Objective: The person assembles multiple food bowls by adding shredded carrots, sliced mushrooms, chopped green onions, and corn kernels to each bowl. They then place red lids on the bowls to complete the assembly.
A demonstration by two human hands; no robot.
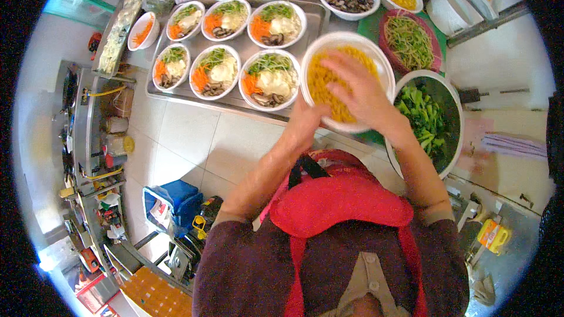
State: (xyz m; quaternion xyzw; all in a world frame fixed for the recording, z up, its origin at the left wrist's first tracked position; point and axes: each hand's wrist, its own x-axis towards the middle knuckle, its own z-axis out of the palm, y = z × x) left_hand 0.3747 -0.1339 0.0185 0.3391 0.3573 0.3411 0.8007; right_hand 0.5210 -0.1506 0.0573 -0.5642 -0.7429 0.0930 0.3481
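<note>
While steadying the near-left rim of a large white bowl point(385, 76) with the left hand point(306, 122), holds the right hand point(361, 87) over the yellow kernels point(320, 79) inside. Closes the left thumb over the lip, with the other fingers mostly hidden by the outer wall; probably braced so to resist sliding and tipping. Spreads the right fingers loosely, blurred toward the tips; cannot tell whether touching the kernels or hovering just above.

Sits directly in front, at the right end of a metal tray point(316, 17), likely for a short reach from both sides; cannot tell whether overlapping the tray edge. Carries, on that tray, six filled bowls point(303, 22) in two rows of three, presumably ordered for access from above. Shows greens, orange shreds and a pale portion in each.

Includes, beyond and to the right, open containers: dark slices in a white bowl point(352, 16), sprouts in a red basket point(436, 57), leafy greens in a deep round basin point(451, 123). Probably grouped so for reach without stepping away.
</note>
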